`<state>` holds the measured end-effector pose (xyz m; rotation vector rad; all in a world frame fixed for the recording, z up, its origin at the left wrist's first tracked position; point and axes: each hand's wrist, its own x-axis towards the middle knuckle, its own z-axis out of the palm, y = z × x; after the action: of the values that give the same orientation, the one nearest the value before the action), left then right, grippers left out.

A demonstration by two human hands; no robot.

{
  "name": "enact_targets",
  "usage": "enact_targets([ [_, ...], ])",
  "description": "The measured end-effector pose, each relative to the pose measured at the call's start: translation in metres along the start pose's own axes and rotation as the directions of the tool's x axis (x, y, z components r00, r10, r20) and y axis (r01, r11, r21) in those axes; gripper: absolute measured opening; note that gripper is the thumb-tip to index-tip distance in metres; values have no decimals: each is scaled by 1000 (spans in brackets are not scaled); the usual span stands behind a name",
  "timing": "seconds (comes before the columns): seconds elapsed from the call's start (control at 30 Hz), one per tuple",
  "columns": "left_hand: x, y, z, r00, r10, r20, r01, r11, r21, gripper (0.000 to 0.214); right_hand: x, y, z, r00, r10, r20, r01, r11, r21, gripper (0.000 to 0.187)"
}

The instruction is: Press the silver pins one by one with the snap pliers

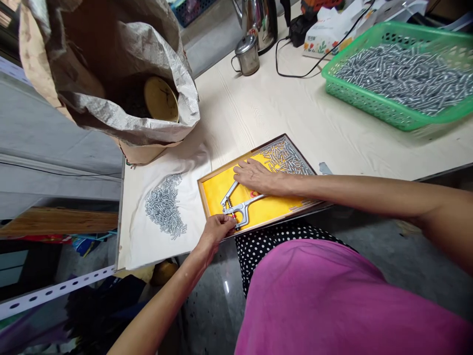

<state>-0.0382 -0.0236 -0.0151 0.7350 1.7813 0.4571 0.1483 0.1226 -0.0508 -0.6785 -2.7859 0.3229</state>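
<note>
A wooden-framed tray [207, 178] with a yellow floor lies at the table's near edge. A metal hand press tool [238, 204] rests on the yellow floor. My right hand [254, 176] lies over the tool's handles, fingers curled on them. My left hand [216, 229] pinches at the tool's jaw end by the tray's near rim; what it pinches is too small to make out. Several small silver metal pieces [284, 157] are heaped in the tray's far right corner.
A pile of silver pieces [165, 205] lies on a white cloth [148, 241] left of the tray. A green basket [397, 116] full of such pieces stands far right. A large sack [121, 98] with a yellow scoop [161, 100] stands far left. A steel mug [247, 55] and kettle [260, 22] stand behind.
</note>
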Motion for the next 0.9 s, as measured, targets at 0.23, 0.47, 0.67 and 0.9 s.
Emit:
enact_targets([
  [0.23, 2, -7, 2, 998, 31, -59, -26, 996, 86, 35, 20, 15, -3, 995, -88, 48, 97, 970, -222, 25],
  [0.47, 2, -5, 3, 997, 18, -69, -11, 995, 103, 33, -9, 9, -16, 997, -10, 78, 19, 993, -117, 51],
  [0.67, 3, -5, 4, 998, 2, -65, 4, 996, 88, 29, -24, 4, -15, 994, -29, 101, 37, 997, -73, 86],
  [0.9, 5, -7, 3, 997, 8, -77, 3, 990, 143, 26, -31, -4, -17, 993, -37, 111, 46, 996, -81, 81],
])
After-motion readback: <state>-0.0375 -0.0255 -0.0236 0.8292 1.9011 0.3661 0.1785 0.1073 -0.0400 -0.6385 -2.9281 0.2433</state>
